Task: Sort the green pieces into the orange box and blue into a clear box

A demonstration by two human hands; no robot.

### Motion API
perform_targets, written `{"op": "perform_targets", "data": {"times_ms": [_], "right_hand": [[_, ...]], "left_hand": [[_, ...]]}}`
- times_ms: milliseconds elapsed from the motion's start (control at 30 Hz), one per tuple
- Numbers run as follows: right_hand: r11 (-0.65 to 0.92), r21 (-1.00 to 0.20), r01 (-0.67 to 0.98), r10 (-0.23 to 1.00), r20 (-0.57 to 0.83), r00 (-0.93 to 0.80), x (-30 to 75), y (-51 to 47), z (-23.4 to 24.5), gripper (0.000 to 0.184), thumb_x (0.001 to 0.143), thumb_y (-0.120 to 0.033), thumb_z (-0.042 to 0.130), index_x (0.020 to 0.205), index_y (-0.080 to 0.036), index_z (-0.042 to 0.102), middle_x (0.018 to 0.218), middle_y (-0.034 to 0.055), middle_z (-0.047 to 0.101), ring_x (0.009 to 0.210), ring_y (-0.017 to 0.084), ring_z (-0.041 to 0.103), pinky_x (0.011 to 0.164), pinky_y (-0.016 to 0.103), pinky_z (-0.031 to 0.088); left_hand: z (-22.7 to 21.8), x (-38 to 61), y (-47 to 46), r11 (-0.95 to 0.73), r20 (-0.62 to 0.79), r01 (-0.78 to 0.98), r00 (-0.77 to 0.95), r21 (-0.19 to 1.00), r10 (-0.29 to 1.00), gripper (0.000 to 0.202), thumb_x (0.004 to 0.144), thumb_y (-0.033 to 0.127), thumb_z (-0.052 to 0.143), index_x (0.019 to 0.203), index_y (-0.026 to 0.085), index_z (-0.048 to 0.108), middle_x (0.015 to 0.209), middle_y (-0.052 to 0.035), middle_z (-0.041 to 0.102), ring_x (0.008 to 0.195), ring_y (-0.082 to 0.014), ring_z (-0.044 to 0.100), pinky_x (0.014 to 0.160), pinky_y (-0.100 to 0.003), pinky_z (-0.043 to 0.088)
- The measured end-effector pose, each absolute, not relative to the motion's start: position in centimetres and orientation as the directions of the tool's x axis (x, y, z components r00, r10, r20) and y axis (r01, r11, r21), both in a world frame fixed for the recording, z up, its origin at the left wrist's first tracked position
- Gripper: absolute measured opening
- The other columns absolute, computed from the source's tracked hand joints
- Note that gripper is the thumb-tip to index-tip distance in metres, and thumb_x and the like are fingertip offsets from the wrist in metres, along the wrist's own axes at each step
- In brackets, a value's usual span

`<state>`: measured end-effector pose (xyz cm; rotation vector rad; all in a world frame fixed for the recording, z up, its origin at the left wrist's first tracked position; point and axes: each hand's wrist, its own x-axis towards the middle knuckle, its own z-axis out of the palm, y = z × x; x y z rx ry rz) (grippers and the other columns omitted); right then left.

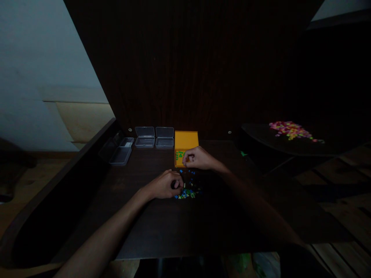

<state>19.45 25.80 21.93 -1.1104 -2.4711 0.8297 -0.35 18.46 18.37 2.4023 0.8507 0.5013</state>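
A small heap of tiny coloured pieces (188,192), blue, green and dark, lies on the dark wooden table (162,227). My left hand (164,185) rests beside the heap with its fingers curled in a pinch at the heap's left edge. My right hand (197,158) hovers over the front edge of an open orange box (185,141), fingers pinched together. Green pieces (179,155) lie inside the box. What either hand holds is too small to make out in the dim light.
Two clear plastic cases (154,137) stand open left of the orange box, and two more (121,151) lie at the table's left edge. A pile of pink and yellow pieces (290,129) sits on a dark surface at the right. A dark panel rises behind.
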Motion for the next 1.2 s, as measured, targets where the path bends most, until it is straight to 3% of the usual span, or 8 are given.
{"op": "perform_targets", "data": {"times_ms": [133,267,500,667,967,1200], "right_hand": [[0.554,-0.599,0.578,0.771,0.107,-0.628,19.4,26.3,21.1,0.013,0.07,-0.01,0.061,0.079,-0.01,0.071,0.066,-0.0002,0.061,0.056,0.008,0.047,0.054,0.018,0.032],[0.648,-0.531,0.547,0.705,0.146,-0.694,19.3,26.2,21.0,0.013,0.073,-0.01,0.062,0.082,-0.012,0.071,0.077,0.0025,0.065,0.065,0.01,0.051,0.061,0.019,0.035],[0.713,-0.433,0.552,0.647,0.104,-0.755,19.0,25.5,21.6,0.017,0.075,-0.006,0.056,0.083,-0.013,0.07,0.08,0.0024,0.063,0.07,0.011,0.051,0.064,0.021,0.034],[0.734,-0.404,0.546,0.63,0.105,-0.769,18.5,24.9,21.8,0.019,0.075,-0.005,0.055,0.083,-0.014,0.07,0.079,0.0023,0.063,0.07,0.011,0.051,0.065,0.021,0.033],[0.777,-0.323,0.54,0.585,0.057,-0.809,17.2,23.8,21.0,0.018,0.078,-0.011,0.054,0.083,-0.018,0.07,0.082,0.0027,0.065,0.074,0.014,0.052,0.064,0.024,0.031],[0.767,-0.328,0.552,0.599,0.057,-0.799,17.2,24.0,20.6,0.017,0.078,-0.011,0.056,0.083,-0.017,0.071,0.076,0.001,0.062,0.07,0.013,0.049,0.061,0.024,0.029]], "left_hand": [[18.3,-0.2,18.4,-0.655,0.173,0.46,0.725,0.6,0.667,0.009,0.072,0.011,0.059,0.074,0.017,0.065,0.066,0.0028,0.057,0.061,-0.0095,0.052,0.068,-0.022,0.04],[18.6,-0.6,18.5,-0.643,0.176,0.474,0.706,0.601,0.685,0.01,0.07,0.012,0.059,0.075,0.016,0.066,0.065,0.0024,0.057,0.062,-0.0106,0.054,0.068,-0.023,0.04],[19.3,-4.7,21.0,-0.475,0.238,0.658,0.421,0.585,0.875,0.021,0.068,0.011,0.053,0.084,0.014,0.066,0.069,0.0006,0.059,0.063,-0.0128,0.055,0.063,-0.024,0.041],[19.0,-6.0,21.7,-0.493,0.165,0.653,0.497,0.575,0.852,0.019,0.072,0.013,0.053,0.084,0.016,0.069,0.079,-0.0024,0.063,0.07,-0.0138,0.058,0.068,-0.024,0.043],[18.0,-4.8,21.2,-0.552,0.166,0.572,0.588,0.606,0.792,0.014,0.073,0.016,0.059,0.081,0.017,0.07,0.077,-0.0014,0.062,0.069,-0.0128,0.057,0.067,-0.023,0.043],[18.3,-4.3,21.0,-0.567,0.158,0.56,0.613,0.604,0.774,0.015,0.075,0.012,0.054,0.079,0.016,0.068,0.077,-0.0022,0.063,0.07,-0.0126,0.058,0.067,-0.022,0.042]]}}
